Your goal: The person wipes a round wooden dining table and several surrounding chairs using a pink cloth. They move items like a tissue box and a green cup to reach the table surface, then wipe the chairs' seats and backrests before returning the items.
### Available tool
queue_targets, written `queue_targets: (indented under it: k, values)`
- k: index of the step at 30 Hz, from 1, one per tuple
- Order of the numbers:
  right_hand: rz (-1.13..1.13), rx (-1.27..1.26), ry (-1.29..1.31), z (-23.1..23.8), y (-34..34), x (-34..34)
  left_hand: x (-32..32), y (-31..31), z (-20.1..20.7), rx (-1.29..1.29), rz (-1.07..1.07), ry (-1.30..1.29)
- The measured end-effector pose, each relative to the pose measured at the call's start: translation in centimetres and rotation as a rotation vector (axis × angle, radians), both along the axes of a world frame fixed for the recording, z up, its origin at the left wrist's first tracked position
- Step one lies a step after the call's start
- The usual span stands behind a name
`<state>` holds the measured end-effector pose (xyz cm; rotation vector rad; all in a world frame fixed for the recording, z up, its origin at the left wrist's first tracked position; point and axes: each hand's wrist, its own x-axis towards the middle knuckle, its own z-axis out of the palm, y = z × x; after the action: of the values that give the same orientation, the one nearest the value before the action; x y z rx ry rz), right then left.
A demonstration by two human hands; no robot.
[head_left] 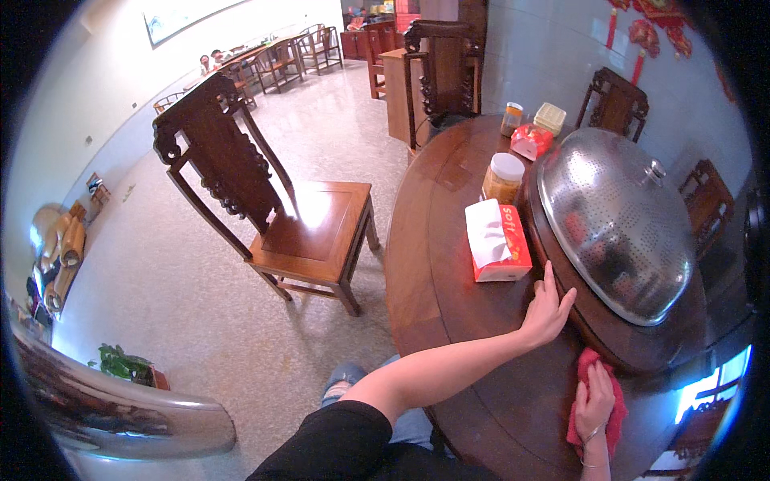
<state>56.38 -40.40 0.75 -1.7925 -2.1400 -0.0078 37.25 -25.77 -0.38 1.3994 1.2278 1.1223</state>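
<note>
My left hand (548,311) reaches in with fingers stretched and apart, its fingertips at the edge of the raised wooden turntable (584,319); nothing is held in it. A red cloth (616,417) lies on the dark round wooden table (489,361), and my right hand (594,396) presses on it, gripping it against the tabletop beside the turntable. A large perforated metal dome cover (618,216) sits on the turntable. Near my left fingers stands a red and white tissue box (499,240) with a tissue sticking out of its top.
Behind the tissue box are a white-lidded jar (503,178), a red packet (531,142), an orange-lidded jar (512,119) and a pale plastic container (550,118). A carved wooden chair (309,228) stands left of the table; another chair (443,76) is behind it. A metal rail (144,405) curves at lower left.
</note>
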Motion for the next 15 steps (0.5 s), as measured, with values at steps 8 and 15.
queue_targets:
  k: [8,15]
  values:
    - [0.215,-0.028,0.071,1.1,5.4,-6.1,0.9,0.5,-1.5,0.101,0.067,0.035]
    - [0.36,-0.001,0.149,-0.1,5.9,-4.9,-1.0,-3.7,3.5,0.196,-0.151,0.172]
